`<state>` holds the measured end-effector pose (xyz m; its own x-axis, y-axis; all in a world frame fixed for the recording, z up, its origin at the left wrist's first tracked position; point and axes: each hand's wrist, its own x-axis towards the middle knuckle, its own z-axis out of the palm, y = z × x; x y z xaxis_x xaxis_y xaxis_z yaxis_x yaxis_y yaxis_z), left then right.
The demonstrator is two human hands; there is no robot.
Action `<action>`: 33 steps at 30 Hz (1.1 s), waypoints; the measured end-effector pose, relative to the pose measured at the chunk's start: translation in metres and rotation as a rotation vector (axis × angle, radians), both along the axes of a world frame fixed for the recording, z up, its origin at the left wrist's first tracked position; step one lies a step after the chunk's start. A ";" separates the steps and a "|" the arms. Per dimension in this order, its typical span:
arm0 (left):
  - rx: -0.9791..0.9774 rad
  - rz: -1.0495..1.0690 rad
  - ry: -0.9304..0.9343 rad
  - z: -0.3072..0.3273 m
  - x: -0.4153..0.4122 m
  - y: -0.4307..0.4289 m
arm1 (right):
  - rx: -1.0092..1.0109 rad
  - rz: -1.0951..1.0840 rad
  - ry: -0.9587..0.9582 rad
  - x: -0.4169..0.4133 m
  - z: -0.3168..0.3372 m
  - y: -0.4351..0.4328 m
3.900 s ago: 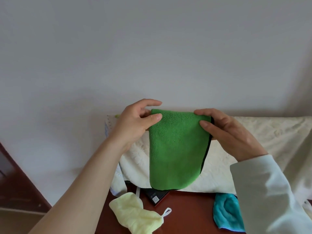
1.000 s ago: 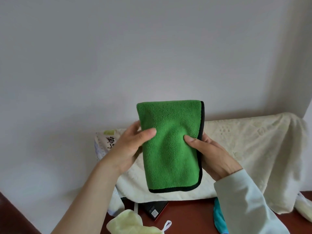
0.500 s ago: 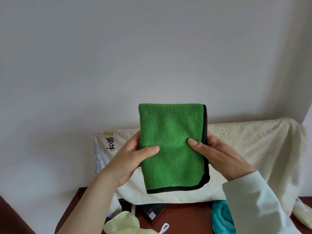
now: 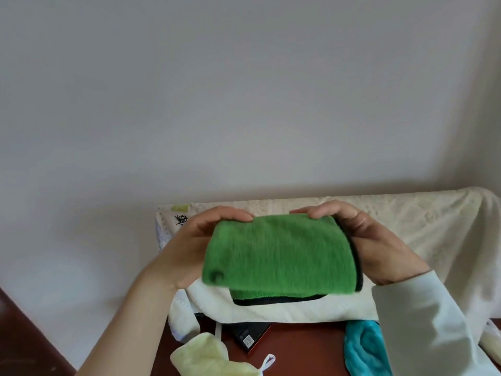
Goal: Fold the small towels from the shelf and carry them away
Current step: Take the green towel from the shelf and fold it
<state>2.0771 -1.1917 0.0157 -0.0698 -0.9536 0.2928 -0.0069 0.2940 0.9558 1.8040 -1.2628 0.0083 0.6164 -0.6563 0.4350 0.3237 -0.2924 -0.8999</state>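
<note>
A green towel with black edging (image 4: 282, 256) is held in the air, folded over so its upper half lies forward across the lower half. My left hand (image 4: 189, 248) grips its left side, fingers curled over the top fold. My right hand (image 4: 374, 248) grips the right side in the same way. On the dark red shelf top (image 4: 298, 348) below lie a pale yellow towel (image 4: 208, 359) at the left and a teal towel (image 4: 363, 348) at the right, partly hidden by my right sleeve.
A large cream cloth (image 4: 406, 226) drapes over something against the white wall behind the towel. A small black box (image 4: 249, 337) lies on the shelf top under its hem. Dark wooden furniture (image 4: 16, 335) shows at the lower left.
The green towel hung as a tall rectangle held at its middle; now its top is folded forward and down, making it short and wide. Both hands shifted up to the new top fold.
</note>
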 end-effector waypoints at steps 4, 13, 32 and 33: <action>0.023 -0.043 0.064 -0.001 0.002 -0.002 | 0.019 -0.002 -0.032 0.003 -0.004 -0.007; 0.089 -0.065 0.076 0.003 0.002 -0.002 | 0.192 0.004 -0.053 0.007 -0.011 -0.009; 0.120 -0.044 0.046 0.003 -0.012 -0.008 | 0.349 0.065 -0.055 0.010 -0.005 -0.009; 0.112 -0.038 0.019 0.002 -0.012 -0.008 | 0.328 0.009 -0.032 0.011 -0.007 -0.010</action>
